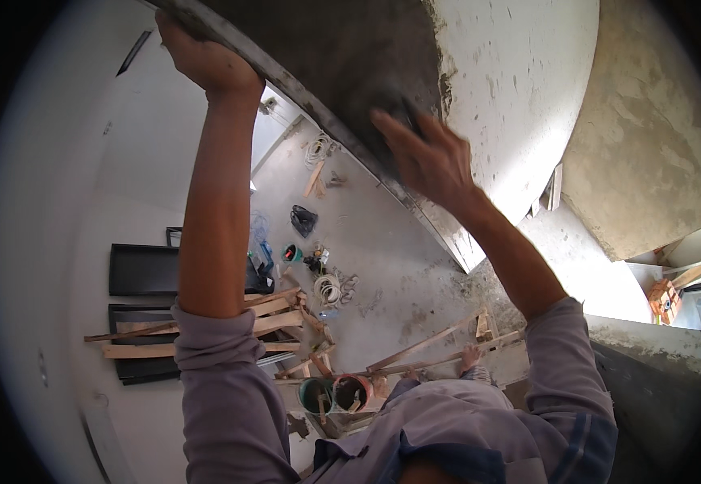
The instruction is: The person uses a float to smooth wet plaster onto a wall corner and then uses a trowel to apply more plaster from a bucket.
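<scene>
Indoor building site: patchy plaster (644,129), planks (141,352), buckets (378,389).

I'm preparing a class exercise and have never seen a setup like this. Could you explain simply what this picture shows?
There is no robot, just a person's bare hands seen by a wide fisheye camera on their head; its lens bends straight edges. The left hand is at the edge of a raised, dark-coated surface. The right hand is blurred against that surface; whether it holds a tool is unclear. Below are wooden strips, a black bag and two buckets, green and reddish.
</scene>
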Available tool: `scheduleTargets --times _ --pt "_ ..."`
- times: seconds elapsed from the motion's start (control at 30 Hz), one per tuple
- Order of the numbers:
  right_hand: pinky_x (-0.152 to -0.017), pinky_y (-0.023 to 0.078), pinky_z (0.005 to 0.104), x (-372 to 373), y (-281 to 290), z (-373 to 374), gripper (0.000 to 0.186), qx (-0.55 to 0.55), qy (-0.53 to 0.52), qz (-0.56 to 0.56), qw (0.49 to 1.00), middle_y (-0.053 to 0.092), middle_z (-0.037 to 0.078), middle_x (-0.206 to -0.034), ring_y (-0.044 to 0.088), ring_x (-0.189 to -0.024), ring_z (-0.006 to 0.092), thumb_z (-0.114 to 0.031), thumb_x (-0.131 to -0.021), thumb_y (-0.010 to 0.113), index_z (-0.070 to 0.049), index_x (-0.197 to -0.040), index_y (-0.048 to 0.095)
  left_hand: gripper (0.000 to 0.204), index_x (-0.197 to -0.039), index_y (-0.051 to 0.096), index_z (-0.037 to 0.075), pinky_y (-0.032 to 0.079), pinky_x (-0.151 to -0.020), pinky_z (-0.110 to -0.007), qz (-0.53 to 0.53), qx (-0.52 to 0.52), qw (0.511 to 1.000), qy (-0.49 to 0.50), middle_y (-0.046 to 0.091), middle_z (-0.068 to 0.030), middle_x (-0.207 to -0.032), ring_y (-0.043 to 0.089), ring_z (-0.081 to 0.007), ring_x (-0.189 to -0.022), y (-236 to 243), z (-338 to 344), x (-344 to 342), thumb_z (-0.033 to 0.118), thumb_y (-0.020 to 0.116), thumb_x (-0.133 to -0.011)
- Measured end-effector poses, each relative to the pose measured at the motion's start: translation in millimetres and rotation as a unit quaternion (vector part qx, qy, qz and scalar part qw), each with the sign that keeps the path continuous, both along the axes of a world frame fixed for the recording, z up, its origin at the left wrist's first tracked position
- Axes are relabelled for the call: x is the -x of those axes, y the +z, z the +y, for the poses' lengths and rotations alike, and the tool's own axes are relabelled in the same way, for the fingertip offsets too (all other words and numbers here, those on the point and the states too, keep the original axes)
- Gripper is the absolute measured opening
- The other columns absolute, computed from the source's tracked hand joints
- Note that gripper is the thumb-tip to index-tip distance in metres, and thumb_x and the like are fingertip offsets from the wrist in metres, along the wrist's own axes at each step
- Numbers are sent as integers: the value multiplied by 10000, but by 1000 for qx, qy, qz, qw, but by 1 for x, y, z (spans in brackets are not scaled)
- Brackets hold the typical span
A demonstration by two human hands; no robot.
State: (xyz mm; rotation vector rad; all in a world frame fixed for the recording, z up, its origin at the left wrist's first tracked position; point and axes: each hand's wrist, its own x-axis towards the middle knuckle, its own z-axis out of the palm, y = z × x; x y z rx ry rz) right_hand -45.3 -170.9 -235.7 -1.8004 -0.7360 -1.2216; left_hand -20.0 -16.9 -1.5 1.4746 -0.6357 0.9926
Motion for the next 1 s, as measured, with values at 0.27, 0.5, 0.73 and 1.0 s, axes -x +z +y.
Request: scheduleTargets --times 0.27,0.5,0.73,1.0 --pt "-420 440 374 -15 175 -1 351 -64 4 -82 995 622 143 -740 606 -543 233 -158 -887 596 -90 -1232 588 506 -1274 502 27 511 -944 -418 26 57 979 -196 590 -149 -1197 592 -285 -1067 0 7 -7 384 236 -1033" --pt "-487 533 309 12 -74 -4 533 13 32 58 998 603 45 -979 642 -700 194 -126 -792 703 -347 -1267 604 568 -1361 444 124 409 -1084 -413 81 78 993 20 457 -69 -1388 461 -269 -1279 -3 -3 2 467 234 -961" --pt "-478 515 314 22 -61 -8 526 53 41 53 996 647 111 -975 649 -725 193 -59 -736 725 -253 -1220 658 667 -1422 405 125 345 -1121 -422 75 138 987 -24 404 -89 -1457 412 -298 -1329 5 -8 12 529 151 -955" --pt "-436 455 385 0 180 0 354 -22 34 -71 997 633 167 -745 618 -556 267 -130 -859 603 -77 -1209 593 701 -1410 395 101 322 -1127 -425 60 65 994 -67 418 -108 -1427 409 -310 -1313 -4 8 0 577 114 -978"
